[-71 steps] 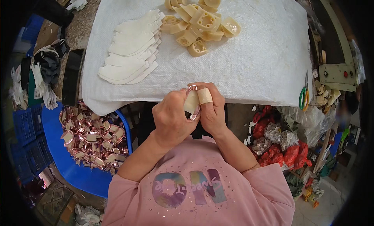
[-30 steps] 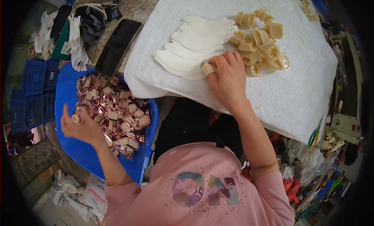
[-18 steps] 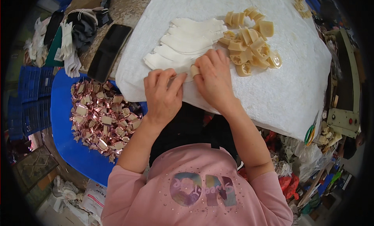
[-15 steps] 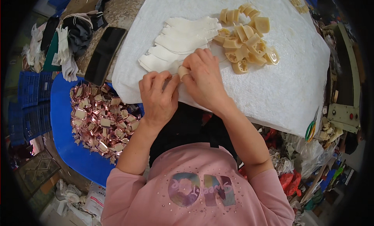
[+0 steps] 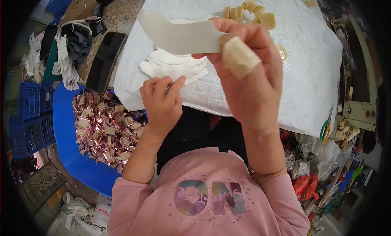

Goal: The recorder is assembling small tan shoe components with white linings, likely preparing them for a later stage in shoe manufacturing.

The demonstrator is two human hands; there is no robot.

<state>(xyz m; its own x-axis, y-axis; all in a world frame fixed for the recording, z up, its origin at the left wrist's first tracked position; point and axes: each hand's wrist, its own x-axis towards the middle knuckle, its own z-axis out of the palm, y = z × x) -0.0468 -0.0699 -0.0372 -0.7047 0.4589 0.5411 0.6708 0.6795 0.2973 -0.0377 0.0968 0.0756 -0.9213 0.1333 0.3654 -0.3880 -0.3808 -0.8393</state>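
Raised over the table, my right hand pinches the end of a curved white strip, which reaches out to the left. A beige covering sits over the thumb tip of that hand. Below the strip lies a stack of white cut pieces, flat on the white sheet. My left hand rests at the near edge of the stack, its fingers apart and a fingertip touching the pieces. Beyond my right hand are several tan moulded pieces, partly hidden by it.
A blue tub of shiny pink metallic parts stands left of the white-covered table. A black phone lies beside the sheet, with gloves farther left. Scissors are at the right edge.
My right hand has risen from the stack, lifting a white strip off it and moving to the right. My left hand stays near the stack, its fingers more spread.
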